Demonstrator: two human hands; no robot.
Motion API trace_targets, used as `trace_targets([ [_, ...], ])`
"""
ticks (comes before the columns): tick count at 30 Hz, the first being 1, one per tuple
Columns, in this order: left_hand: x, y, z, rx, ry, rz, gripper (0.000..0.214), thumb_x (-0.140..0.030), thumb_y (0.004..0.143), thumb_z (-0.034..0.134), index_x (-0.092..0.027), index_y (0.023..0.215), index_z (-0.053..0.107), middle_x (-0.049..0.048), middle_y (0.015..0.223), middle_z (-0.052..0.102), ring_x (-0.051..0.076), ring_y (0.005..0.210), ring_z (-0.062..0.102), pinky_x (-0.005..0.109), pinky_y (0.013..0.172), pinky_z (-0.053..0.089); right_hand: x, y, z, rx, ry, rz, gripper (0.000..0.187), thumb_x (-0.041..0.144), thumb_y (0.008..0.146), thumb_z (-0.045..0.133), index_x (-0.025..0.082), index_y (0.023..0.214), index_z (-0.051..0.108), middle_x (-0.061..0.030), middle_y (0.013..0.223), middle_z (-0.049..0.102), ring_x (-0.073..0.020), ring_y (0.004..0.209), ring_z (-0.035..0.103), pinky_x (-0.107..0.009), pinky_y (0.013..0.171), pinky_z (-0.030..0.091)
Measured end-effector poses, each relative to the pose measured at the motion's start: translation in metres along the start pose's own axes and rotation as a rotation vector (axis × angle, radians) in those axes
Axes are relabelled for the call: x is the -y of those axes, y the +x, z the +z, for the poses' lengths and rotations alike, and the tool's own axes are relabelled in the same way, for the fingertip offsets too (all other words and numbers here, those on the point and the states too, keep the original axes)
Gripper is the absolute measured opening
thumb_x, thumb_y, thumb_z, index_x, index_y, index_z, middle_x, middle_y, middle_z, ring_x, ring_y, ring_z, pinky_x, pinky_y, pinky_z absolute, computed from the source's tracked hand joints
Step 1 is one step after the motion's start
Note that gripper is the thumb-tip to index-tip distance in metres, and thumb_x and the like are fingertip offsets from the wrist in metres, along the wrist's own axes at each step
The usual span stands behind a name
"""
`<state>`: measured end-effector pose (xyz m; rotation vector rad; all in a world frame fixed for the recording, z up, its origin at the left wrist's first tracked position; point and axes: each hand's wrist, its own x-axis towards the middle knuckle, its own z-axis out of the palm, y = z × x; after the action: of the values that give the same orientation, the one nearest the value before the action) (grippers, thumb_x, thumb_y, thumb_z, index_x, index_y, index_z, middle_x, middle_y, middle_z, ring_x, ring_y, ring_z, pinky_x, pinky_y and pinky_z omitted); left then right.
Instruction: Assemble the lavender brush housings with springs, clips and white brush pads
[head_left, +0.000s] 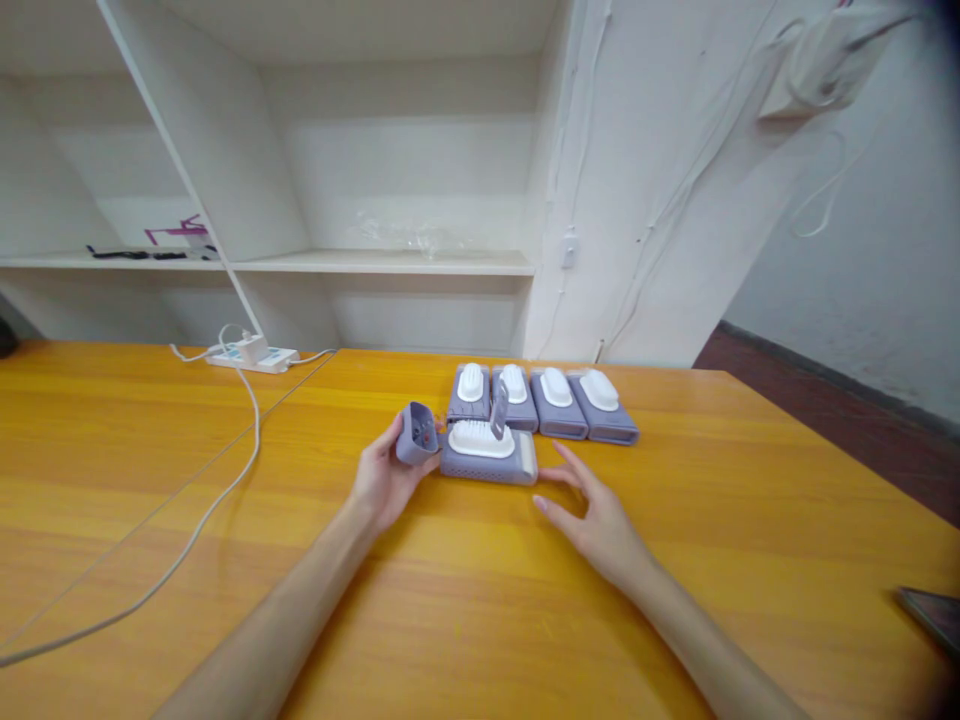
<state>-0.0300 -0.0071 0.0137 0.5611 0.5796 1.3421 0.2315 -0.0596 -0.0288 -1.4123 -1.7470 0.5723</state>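
My left hand (388, 482) grips a hollow purple-grey plastic cap (417, 434), its open side facing right and small dark parts showing inside. Just right of the cap lies a purple-grey box-shaped unit (484, 468) with a perforated side. On top of this unit sits a white ribbed oval piece (472, 438), and a small grey flap (499, 410) stands upright there. At the unit's pale right end, my right hand (592, 515) is open with fingers apart. Whether its fingertips touch the unit I cannot tell.
Behind stand several similar units, among them a left one (469, 408) and a right one (613, 428). A power strip (255, 358) with white cables lies at the back left. A dark flat object (934, 615) rests at the right edge. White shelves (390, 262) rise behind the table.
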Motion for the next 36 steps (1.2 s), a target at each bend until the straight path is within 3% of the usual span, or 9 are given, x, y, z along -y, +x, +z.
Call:
trace_targets([
  [4,0.007,-0.007,0.005,0.051,0.053,-0.130,0.025,-0.031,0.084,0.052,-0.015,0.100,0.060,0.0103,0.094,0.066,0.025,0.091,0.063,0.046,0.077,0.052,-0.003,0.004,0.003,-0.073,-0.140,-0.026,0.070,0.038,0.064,0.071,0.024,0.127,0.043,-0.0077,0.110,0.056,-0.0283,0.109,0.050,-0.048,0.097,0.036],
  [7,0.015,-0.012,0.009,0.069,0.067,-0.190,0.025,-0.032,0.084,0.053,-0.016,0.102,0.059,0.0086,0.092,0.066,0.024,0.087,0.063,0.046,0.075,0.052,-0.003,0.006,0.002,-0.085,-0.084,-0.017,0.067,0.035,0.062,0.073,0.023,0.120,0.042,-0.0099,0.128,0.045,-0.0290,0.120,0.042,-0.048,0.102,0.031],
  [9,0.017,-0.014,0.009,0.088,0.076,-0.215,0.025,-0.033,0.084,0.052,-0.016,0.101,0.059,0.0088,0.088,0.066,0.023,0.084,0.063,0.046,0.075,0.052,-0.002,0.006,-0.001,-0.022,0.003,-0.013,0.062,0.034,0.064,0.072,0.024,0.117,0.040,-0.0093,0.132,0.043,-0.0266,0.121,0.041,-0.046,0.103,0.030],
  [13,0.016,-0.013,0.006,0.111,0.097,-0.255,0.026,-0.034,0.085,0.051,-0.014,0.099,0.060,0.0094,0.083,0.066,0.022,0.078,0.063,0.040,0.069,0.053,0.003,0.005,-0.008,0.030,-0.106,-0.028,0.086,0.037,0.054,0.078,0.024,0.126,0.033,-0.0094,0.121,0.048,-0.0284,0.112,0.048,-0.046,0.097,0.036],
  [15,0.016,-0.011,0.006,0.104,0.112,-0.252,0.026,-0.033,0.085,0.051,-0.014,0.100,0.060,0.0095,0.084,0.066,0.021,0.077,0.063,0.035,0.066,0.053,0.006,0.003,-0.009,0.043,-0.216,-0.060,0.086,0.038,0.050,0.079,0.024,0.125,0.038,-0.0089,0.117,0.048,-0.0302,0.109,0.047,-0.047,0.095,0.036],
  [18,0.013,-0.009,0.008,0.073,0.109,-0.211,0.023,-0.029,0.084,0.052,-0.014,0.099,0.060,0.0085,0.087,0.065,0.019,0.076,0.063,0.034,0.068,0.053,0.011,0.001,-0.012,0.083,-0.201,-0.081,0.070,0.035,0.055,0.076,0.024,0.116,0.045,-0.0067,0.115,0.050,-0.0275,0.108,0.048,-0.042,0.095,0.037],
  [23,-0.002,0.001,0.004,-0.105,0.113,0.012,0.017,-0.025,0.080,0.055,-0.014,0.093,0.060,0.0058,0.086,0.064,0.018,0.070,0.062,0.042,0.070,0.055,0.014,0.003,-0.022,0.089,-0.008,0.094,0.070,0.030,0.056,0.076,0.025,0.116,0.040,-0.0038,0.112,0.053,-0.0234,0.102,0.053,-0.036,0.091,0.041],
  [30,-0.019,0.016,-0.023,-0.206,0.331,0.222,0.022,-0.035,0.074,0.059,-0.017,0.086,0.055,-0.0026,0.065,0.053,0.011,0.045,0.050,0.024,0.034,0.047,-0.001,0.011,-0.031,0.044,0.234,0.163,0.074,0.034,0.054,0.079,0.023,0.115,0.039,-0.0044,0.111,0.054,-0.0247,0.101,0.054,-0.036,0.089,0.042],
  [36,-0.019,0.015,-0.025,-0.204,0.372,0.209,0.024,-0.037,0.071,0.062,-0.017,0.083,0.055,-0.0033,0.063,0.051,0.009,0.045,0.048,0.020,0.029,0.042,-0.005,0.011,-0.033,0.011,0.298,0.215,0.076,0.037,0.054,0.080,0.023,0.116,0.038,-0.0037,0.108,0.055,-0.0246,0.098,0.055,-0.037,0.087,0.043],
])
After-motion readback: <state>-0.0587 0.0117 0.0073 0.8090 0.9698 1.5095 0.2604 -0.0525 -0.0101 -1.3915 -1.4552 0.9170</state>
